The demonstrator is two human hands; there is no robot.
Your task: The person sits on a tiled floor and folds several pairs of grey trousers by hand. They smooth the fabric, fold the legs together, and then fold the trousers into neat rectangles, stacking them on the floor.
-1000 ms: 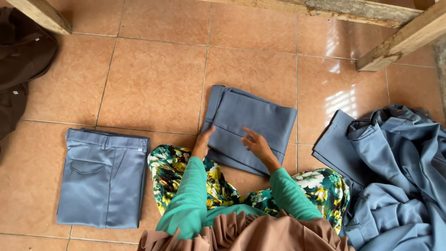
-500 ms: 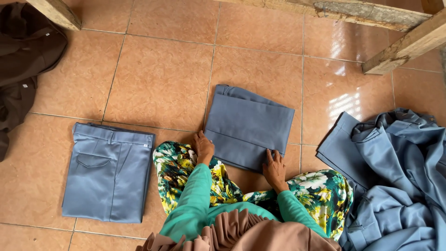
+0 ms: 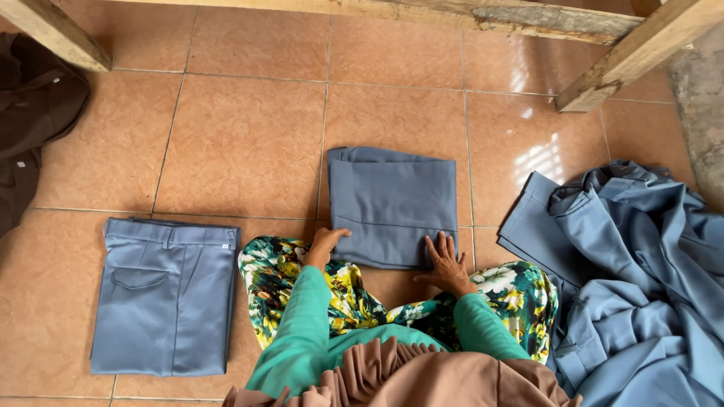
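Observation:
A folded grey-blue garment [image 3: 392, 200] lies square on the tiled floor in front of my knees. My left hand [image 3: 324, 245] grips its near left corner, fingers curled on the edge. My right hand [image 3: 445, 262] presses flat on the near right corner, fingers spread. Green sleeves and a floral skirt [image 3: 302, 279] fill the lower middle of the view.
A folded pair of grey-blue trousers [image 3: 166, 294] lies at the left. A heap of unfolded grey-blue clothes [image 3: 633, 286] sits at the right. Dark brown cloth [image 3: 30, 120] is at the far left. Wooden beams [image 3: 633, 53] cross the top.
The garment has been squared up and now lies straight. Both hands moved from its middle to its near corners, and the right hand went flat.

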